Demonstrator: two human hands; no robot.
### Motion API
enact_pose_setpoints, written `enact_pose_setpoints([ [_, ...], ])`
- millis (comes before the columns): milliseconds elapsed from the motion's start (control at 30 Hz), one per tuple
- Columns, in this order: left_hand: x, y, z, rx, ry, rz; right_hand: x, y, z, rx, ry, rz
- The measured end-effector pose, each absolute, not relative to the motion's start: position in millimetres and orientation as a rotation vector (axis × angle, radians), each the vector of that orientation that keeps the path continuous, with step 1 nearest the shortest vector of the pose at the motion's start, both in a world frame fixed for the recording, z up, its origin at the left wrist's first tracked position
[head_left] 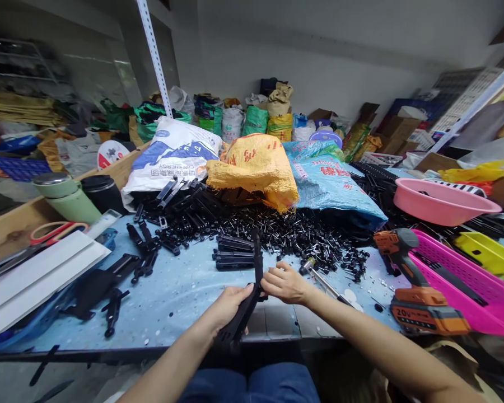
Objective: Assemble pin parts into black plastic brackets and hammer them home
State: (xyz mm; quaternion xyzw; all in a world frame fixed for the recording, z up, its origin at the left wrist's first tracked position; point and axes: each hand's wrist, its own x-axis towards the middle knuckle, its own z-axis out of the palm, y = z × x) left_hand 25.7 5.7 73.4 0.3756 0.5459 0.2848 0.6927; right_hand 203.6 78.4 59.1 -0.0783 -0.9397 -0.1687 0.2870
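My left hand (227, 307) is wrapped round the lower end of a long black plastic part (252, 291) that stands tilted over the near edge of the blue table (176, 291). My right hand (283, 282) pinches the same part at its middle, fingers closed on it. Just behind the hands lies a small stack of similar black parts (234, 252). A large heap of small black pieces and screws (302, 235) spreads across the table's middle.
An orange cordless drill (411, 285) stands at the right beside a magenta basket (474, 285) and a pink bowl (443, 201). A screwdriver (319, 277) lies near my right wrist. Sacks (256, 165) line the back; a green flask (67, 196) and scissors (54, 230) sit at the left.
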Motion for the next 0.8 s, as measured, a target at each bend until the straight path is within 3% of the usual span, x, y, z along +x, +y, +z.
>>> enact_pose_setpoints([
  [233, 24, 4, 73, 1.096, 1.439, 1.043, 173, 54, 60, -1.061, -2.277, 0.500],
  [300, 12, 2, 76, 1.128, 1.392, 0.959, 177, 55, 76, -0.966, -2.378, 0.514],
  [500, -17, -18, 87, 0.962, 0.944, 0.257, 199, 76, 126, -0.058, -2.852, 0.170],
  [600, -30, -19, 98, 1.053, 0.961, 0.344, 201, 79, 122, 0.020, -2.941, 0.170],
  [800, -65, -13, 131, 1.676, 1.393, 0.737, 206, 75, 105, -0.539, -2.826, 0.501],
])
